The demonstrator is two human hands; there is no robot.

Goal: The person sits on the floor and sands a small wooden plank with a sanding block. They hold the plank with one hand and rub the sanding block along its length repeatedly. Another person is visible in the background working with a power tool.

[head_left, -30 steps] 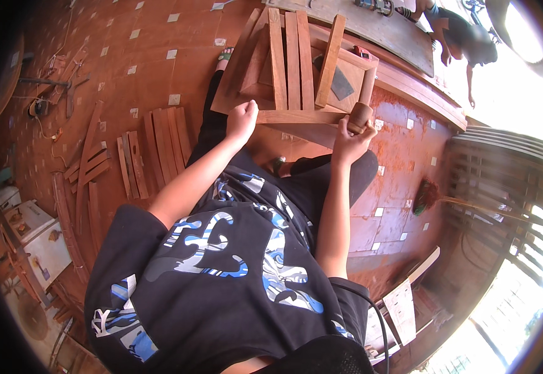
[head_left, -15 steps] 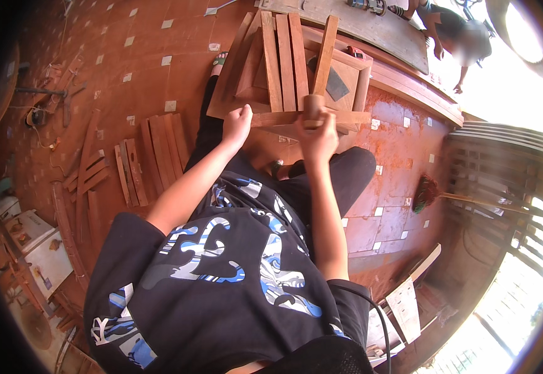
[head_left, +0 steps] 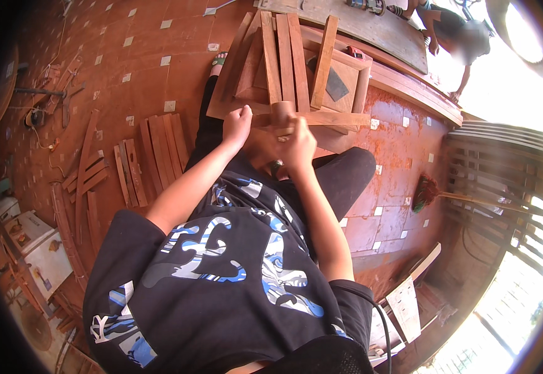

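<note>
From where I sit, nearest is the black shirt (head_left: 196,299) with its blue and white pattern. Beyond it, my left hand (head_left: 237,129) is closed in a fist on the left end of a wooden bar (head_left: 340,118) lying crosswise. My right hand (head_left: 299,146) grips a round brown block (head_left: 282,112) over that bar, left of its middle and near the other fist; I can't tell whether block and bar touch. Past the bar, four wood strips (head_left: 285,62) point away from me, the rightmost set apart and tilted. They lie on a wooden panel (head_left: 363,75), beside a dark flat piece (head_left: 337,86). More strips (head_left: 168,149) rest on the floor (head_left: 140,75) to my left; a broom (head_left: 426,193) lies right. Farthest, at upper right, another person (head_left: 452,31) leans down.
</note>
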